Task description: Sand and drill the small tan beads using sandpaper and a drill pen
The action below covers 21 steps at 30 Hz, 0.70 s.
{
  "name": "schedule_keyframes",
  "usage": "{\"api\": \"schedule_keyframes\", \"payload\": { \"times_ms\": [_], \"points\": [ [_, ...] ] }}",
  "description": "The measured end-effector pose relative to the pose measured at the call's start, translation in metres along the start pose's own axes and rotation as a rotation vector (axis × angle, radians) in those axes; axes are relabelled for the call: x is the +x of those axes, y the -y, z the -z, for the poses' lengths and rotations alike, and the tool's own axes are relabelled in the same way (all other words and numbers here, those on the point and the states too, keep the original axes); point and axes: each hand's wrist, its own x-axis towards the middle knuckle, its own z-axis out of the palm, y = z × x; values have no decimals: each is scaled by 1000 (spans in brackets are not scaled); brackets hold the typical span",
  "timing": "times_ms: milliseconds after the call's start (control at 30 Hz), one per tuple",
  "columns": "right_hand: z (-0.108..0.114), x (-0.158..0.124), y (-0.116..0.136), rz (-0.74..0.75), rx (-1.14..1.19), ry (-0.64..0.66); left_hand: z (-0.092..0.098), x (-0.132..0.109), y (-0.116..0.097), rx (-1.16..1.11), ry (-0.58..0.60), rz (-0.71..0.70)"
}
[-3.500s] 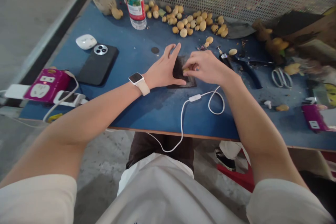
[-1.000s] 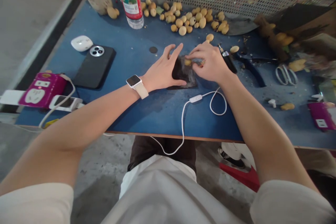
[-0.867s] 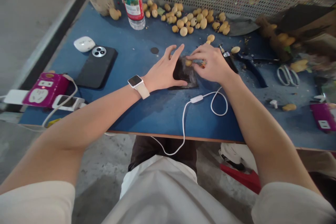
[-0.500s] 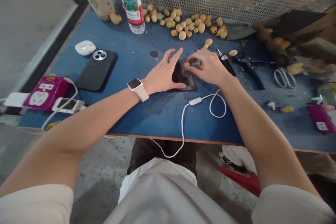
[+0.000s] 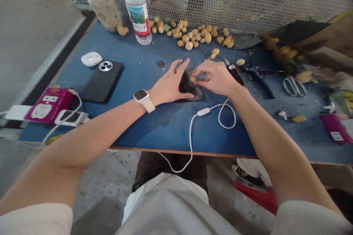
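Note:
My left hand (image 5: 168, 84), with a watch (image 5: 141, 95) on its wrist, lies spread at the left edge of a black sheet (image 5: 189, 84) that looks like sandpaper. Its fingers are apart and hold nothing. Thumb and fingertips of my right hand (image 5: 216, 77) pinch a small tan gourd (image 5: 193, 79) against the sheet; much of the gourd is covered by the fingers. Just right of that hand lie a black tool with a metal tip (image 5: 234, 71) and dark-handled pliers (image 5: 260, 80). Behind both hands, many small tan gourds (image 5: 198, 36) are heaped.
A water bottle (image 5: 138, 20) and a filled bag (image 5: 103, 7) stand at the back left. A phone (image 5: 102, 82), white case (image 5: 91, 59) and magenta power strip (image 5: 49, 104) lie left. Scissors (image 5: 294, 86) lie right. A white cable (image 5: 190, 136) hangs over the front edge.
My right hand has shifted slightly left and toward me over the sheet, still pinching the gourd. My left hand stays spread in place. The view has tilted up a little.

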Motion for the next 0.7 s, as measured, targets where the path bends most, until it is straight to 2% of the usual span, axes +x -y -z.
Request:
{"api": "schedule_keyframes", "payload": {
  "times_ms": [333,700],
  "points": [
    [-3,-1,15,52,90,86,3,0,-2,-2,22,4],
    [-9,-4,8,111,34,73,-3,1,5,0,2,-10]
  ]
}}
